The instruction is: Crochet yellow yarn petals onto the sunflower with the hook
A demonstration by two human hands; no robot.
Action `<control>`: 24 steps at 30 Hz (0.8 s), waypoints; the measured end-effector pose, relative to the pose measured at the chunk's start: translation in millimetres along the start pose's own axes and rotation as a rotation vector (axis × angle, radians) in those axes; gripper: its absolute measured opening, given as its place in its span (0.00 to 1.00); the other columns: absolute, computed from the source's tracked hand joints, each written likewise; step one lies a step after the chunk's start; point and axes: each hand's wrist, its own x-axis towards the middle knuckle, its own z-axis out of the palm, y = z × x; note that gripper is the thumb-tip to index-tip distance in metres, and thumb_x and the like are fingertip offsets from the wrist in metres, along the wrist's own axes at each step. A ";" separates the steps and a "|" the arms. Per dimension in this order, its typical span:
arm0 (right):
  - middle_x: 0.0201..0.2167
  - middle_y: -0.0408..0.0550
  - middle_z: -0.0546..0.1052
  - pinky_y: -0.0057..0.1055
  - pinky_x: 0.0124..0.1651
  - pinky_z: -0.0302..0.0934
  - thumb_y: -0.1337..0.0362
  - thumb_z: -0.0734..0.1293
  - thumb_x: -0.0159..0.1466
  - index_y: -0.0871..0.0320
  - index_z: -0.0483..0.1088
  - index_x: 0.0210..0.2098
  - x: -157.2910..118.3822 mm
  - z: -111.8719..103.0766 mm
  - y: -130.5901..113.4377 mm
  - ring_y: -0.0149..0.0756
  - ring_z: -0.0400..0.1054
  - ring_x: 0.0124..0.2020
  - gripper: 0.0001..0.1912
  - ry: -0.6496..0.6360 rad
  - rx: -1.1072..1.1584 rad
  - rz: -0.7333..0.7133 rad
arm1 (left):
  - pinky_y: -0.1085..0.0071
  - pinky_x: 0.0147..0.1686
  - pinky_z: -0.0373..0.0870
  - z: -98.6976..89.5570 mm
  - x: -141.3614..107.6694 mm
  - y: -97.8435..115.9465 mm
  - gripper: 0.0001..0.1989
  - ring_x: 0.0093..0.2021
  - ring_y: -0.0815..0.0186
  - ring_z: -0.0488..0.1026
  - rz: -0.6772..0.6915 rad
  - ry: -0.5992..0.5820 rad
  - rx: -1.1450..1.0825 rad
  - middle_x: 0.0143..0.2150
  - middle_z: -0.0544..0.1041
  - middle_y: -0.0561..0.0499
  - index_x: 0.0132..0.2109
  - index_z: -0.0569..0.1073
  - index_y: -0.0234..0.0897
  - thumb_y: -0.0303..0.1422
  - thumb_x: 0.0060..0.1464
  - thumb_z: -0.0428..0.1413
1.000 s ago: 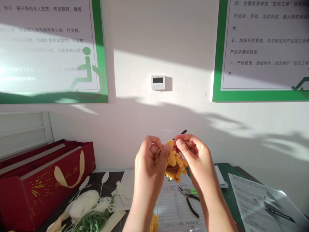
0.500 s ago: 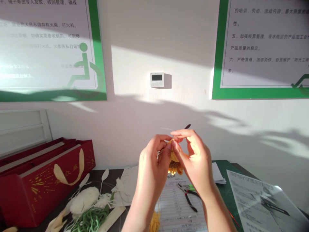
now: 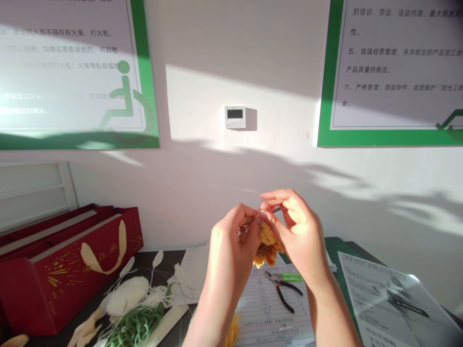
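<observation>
Both hands are up in front of the wall, above the worktop, close together and touching over the work. The left hand point(image 3: 231, 236) is curled narrow and pinches the upper edge of a yellow crocheted sunflower point(image 3: 267, 246). The right hand point(image 3: 297, 232) is also narrow, its fingers point(image 3: 278, 196) bent over the top of the flower and meeting the left fingertips. The sunflower hangs between the hands, with its yellow petals and brown centre partly hidden by them. A thin dark crochet hook point(image 3: 277, 209) shows just past the right fingers, mostly hidden; can't tell which hand grips it.

Below on the dark worktop point(image 3: 162, 258): a printed paper form point(image 3: 269, 308) under the hands, with green-handled pliers point(image 3: 282, 289) lying on it. A yellow yarn tassel point(image 3: 233, 331) sits at the form's left edge. To the left are a fluffy white yarn bundle point(image 3: 126, 296), a green yarn hank point(image 3: 137, 325) and a red gift box with gold print point(image 3: 68, 274). To the right are a green cutting mat point(image 3: 336, 246) and a glossy printed sheet point(image 3: 390, 303). Behind are a small white wall thermostat point(image 3: 235, 117) and two green-framed posters point(image 3: 72, 72) point(image 3: 390, 72).
</observation>
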 end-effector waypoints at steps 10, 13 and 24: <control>0.43 0.48 0.79 0.31 0.43 0.69 0.60 0.69 0.68 0.51 0.71 0.52 4.5 -2.4 -1.1 0.35 0.74 0.40 0.13 0.195 0.149 0.108 | 0.74 0.28 0.67 -2.8 5.1 -8.6 0.08 0.28 0.67 0.73 -0.069 0.037 -0.101 0.29 0.81 0.51 0.36 0.75 0.37 0.38 0.60 0.59; 0.29 0.46 0.78 0.29 0.33 0.66 0.50 0.70 0.65 0.54 0.74 0.34 3.9 -6.8 5.5 0.34 0.70 0.29 0.13 0.274 0.160 0.348 | 0.73 0.30 0.69 -4.1 4.7 -5.8 0.09 0.30 0.65 0.75 -0.075 0.136 -0.137 0.30 0.81 0.50 0.36 0.75 0.38 0.39 0.59 0.60; 0.27 0.43 0.78 0.28 0.32 0.65 0.49 0.74 0.60 0.53 0.70 0.32 3.4 27.0 16.6 0.37 0.75 0.32 0.16 -0.107 0.906 0.704 | 0.74 0.28 0.69 -1.3 6.9 -16.4 0.08 0.30 0.65 0.75 -0.071 0.157 -0.176 0.30 0.80 0.52 0.37 0.78 0.39 0.39 0.56 0.61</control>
